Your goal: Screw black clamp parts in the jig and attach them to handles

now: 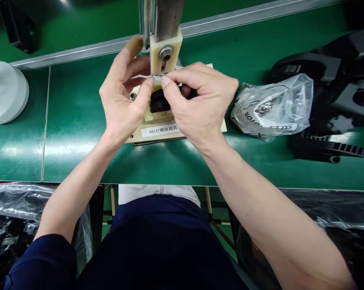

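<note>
A cream fixture block [157,133] with a white label sits on the green bench, and a black plastic part [159,101] rests in it. Above it hangs a metal column ending in a cream head [165,50] with a steel bushing. My left hand [124,96] and my right hand [200,104] meet just under that head. Their thumbs and forefingers pinch a small thin metal piece [157,76] between them. My left index fingertip wears a tan finger cot.
A clear plastic bag of small metal parts [272,106] lies right of the fixture. Black plastic housings [335,92] are stacked at the far right. A white round object [5,94] sits at the left edge. Bins lined with plastic film stand below the bench on both sides.
</note>
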Demonstrator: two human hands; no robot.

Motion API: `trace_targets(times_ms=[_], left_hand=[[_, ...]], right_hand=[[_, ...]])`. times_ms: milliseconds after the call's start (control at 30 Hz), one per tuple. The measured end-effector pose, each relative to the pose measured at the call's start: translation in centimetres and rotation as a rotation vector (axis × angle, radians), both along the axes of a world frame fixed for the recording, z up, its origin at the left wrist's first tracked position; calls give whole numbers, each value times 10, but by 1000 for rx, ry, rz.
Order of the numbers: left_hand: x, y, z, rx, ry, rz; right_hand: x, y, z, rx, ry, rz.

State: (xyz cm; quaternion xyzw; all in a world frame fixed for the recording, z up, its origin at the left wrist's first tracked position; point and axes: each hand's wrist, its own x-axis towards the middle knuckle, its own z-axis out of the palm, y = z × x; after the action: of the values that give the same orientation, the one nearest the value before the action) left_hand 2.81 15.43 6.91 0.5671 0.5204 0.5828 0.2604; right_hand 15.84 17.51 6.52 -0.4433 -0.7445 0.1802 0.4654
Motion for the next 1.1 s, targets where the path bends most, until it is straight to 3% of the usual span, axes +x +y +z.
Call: trace_targets(times_ms=[233, 433, 633, 1100], left_hand=[[4, 1, -6, 67, 34, -2], [11, 6, -8, 84, 31, 112], [17, 7, -9, 107, 23, 137], [-7, 9, -2, 67, 127, 89]], right_hand=[[-5, -2, -2, 16, -72, -52], [-11, -3, -5, 47, -114, -152], [-12, -5, -15, 42, -21, -219], [-8, -5, -12, -41, 44, -119]])
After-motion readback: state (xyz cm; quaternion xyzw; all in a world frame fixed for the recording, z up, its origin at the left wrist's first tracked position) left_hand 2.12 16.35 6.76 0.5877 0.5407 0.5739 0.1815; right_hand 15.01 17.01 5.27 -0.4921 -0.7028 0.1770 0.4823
